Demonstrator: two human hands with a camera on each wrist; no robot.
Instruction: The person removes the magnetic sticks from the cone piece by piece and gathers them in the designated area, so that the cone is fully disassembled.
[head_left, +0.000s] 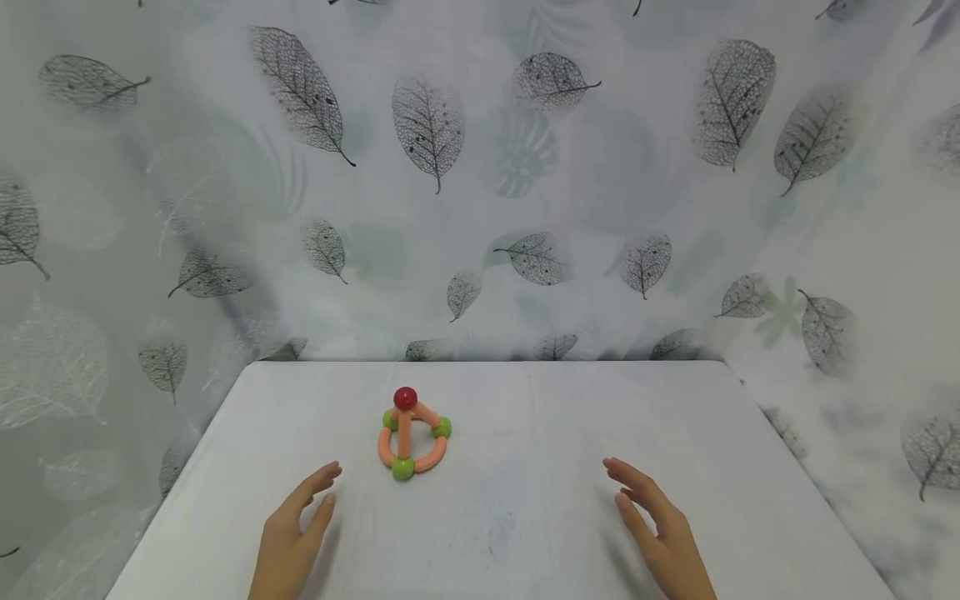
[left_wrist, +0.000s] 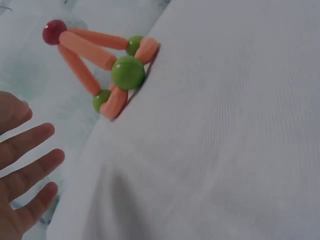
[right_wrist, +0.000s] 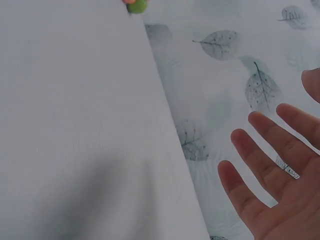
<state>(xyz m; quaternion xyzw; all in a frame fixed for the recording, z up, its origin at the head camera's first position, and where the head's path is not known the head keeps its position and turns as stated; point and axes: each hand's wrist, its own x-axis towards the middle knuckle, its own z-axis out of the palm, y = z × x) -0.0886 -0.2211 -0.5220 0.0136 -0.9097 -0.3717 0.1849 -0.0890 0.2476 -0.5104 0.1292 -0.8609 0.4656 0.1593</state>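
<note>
A white worktop [head_left: 675, 433] fills the lower middle of the head view, its surface matte and faintly smudged, with rounded far corners. Behind it and along both sides hangs a pale curtain [head_left: 480, 208] printed with dark skeleton leaves and fainter green-grey ones, draped in soft folds right down to the worktop's far edge. The light is even and diffuse, leaving only soft shadows on the worktop.

In front of me is a white table [head_left: 570, 433], covered with a plain white cloth that has some faint grey marks. Behind the table and at both of its sides hangs a pale curtain [head_left: 480, 208]. It is printed with dark grey leaves and some lighter green ones.
</note>
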